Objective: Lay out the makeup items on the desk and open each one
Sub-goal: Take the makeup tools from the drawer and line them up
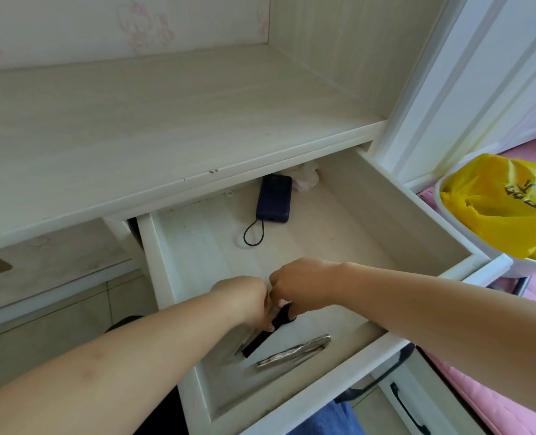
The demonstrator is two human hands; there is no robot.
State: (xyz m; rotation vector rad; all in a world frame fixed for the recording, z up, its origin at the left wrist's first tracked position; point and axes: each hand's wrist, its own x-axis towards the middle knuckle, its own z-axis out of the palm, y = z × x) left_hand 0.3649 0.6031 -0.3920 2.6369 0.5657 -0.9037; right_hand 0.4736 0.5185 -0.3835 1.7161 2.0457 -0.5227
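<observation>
Hands meet in drawer point(338, 196): left hand point(247, 298) and right hand point(301, 285) fingers curl on black tube point(265, 335), axis 1-to-7 o'clock. Silver tube point(293, 351) lies at 5 o'clock; tabletop point(134, 120) at 12.

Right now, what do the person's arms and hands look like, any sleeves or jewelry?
Both forearms are bare, with no sleeves in view. The left hand and right hand wear no gloves, and no watch or bracelet shows at either wrist. Rings cannot be judged, since the fingers are mostly hidden.

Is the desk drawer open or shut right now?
Open. The drawer is pulled well out from under the desktop, its inside exposed, with both hands reaching in.
</observation>
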